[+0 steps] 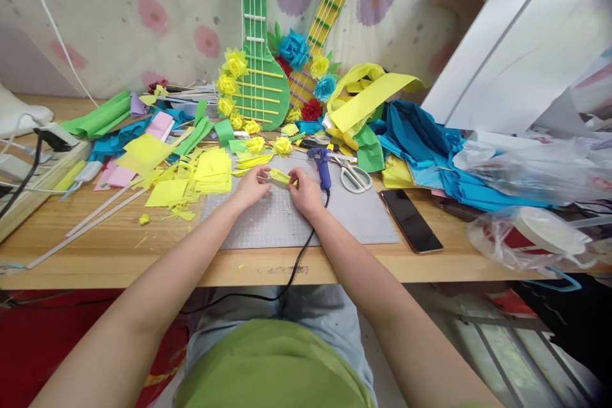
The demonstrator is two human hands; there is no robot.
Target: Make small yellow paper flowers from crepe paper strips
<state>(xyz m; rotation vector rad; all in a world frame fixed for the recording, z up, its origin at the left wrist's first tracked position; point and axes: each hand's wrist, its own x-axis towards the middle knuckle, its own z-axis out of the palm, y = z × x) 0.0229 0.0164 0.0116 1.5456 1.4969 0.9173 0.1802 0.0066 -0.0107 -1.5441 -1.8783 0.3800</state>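
Observation:
Between my two hands, above the grey cutting mat [253, 223], is a small folded piece of yellow paper [280, 176]. My right hand [306, 191] pinches its right end. My left hand [252, 187] is at its left end with fingers curled; whether they grip the paper is too small to tell. Just beyond lie yellow paper strips [253, 162] and yellow paper flowers [282, 146]. A blue glue gun [324, 172] and white-handled scissors [356, 178] rest right of my right hand.
Yellow paper squares [213, 169] are piled at the left. Behind stand a green paper guitar [262, 86] and a yellow one [329, 6]. A phone [412, 220] and blue paper [415, 134] lie right. A black cord [299, 258] crosses the table's front edge.

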